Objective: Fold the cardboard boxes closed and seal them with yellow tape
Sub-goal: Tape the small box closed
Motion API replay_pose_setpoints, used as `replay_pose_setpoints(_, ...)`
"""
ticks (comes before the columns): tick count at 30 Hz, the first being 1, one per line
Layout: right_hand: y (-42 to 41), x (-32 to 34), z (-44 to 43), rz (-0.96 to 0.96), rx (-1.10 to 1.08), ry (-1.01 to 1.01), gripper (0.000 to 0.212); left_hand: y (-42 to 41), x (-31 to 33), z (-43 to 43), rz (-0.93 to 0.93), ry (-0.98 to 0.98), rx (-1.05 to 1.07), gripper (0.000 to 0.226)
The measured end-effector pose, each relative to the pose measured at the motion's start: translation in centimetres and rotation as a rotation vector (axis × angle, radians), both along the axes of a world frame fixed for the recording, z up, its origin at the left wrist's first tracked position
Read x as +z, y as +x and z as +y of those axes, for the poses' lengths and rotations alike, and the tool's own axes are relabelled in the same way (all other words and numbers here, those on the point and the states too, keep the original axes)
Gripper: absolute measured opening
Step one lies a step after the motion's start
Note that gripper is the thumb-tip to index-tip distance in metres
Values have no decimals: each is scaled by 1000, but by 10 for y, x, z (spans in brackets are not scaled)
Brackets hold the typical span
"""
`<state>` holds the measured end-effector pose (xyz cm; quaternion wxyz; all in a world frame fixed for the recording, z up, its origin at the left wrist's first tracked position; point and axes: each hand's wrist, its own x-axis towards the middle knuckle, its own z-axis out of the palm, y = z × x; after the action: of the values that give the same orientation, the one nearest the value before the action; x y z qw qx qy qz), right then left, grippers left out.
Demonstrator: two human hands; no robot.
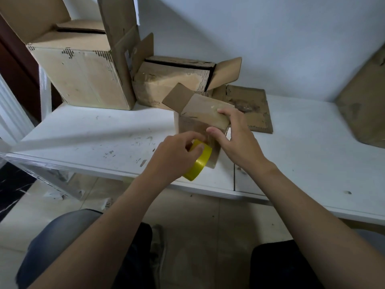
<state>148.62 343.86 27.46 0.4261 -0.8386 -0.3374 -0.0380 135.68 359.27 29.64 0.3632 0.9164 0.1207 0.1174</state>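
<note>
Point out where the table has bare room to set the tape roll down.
Bare: table front-left, between large box, small box and near edge; right side, between flat cardboard sheet and leaning cardboard. Crowded: back-left, and around small box, left hand, right hand.

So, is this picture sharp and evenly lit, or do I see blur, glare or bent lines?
Head view: soft, dim light, faint shadows, and a pale streak across the table at left; no hard glare. Head view: the wide lens bows the table's front edge. Head view: the left hand gripping the tape looks slightly soft; the right hand holding the box less so.
</note>
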Motion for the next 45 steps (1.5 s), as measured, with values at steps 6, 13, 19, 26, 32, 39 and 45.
replay_pose_setpoints(6,14,3,-40,97,-20,-135,88,6,-2,-3,-11,35,61,22)
replay_pose_setpoints(13,23,-32,-79,147,-219,-696,44,10,0,-9,-57,78,115,21)
replay_pose_setpoints(19,15,-50,-82,165,-176,-710,33,12,1,-13,-79,69,178,21)
replay_pose_setpoints(26,0,-14,-69,118,-250,-113,27,14,1,-12,-74,75,194,19)
replay_pose_setpoints(32,-27,33,-41,-281,118,235,21,17,-2,-9,-63,111,221,24)
replay_pose_setpoints(39,-24,25,-26,-352,130,-40,19,17,2,-7,-59,129,224,26)
replay_pose_setpoints(45,-29,30,-18,-418,106,-61,11,15,2,-7,-65,122,202,28)
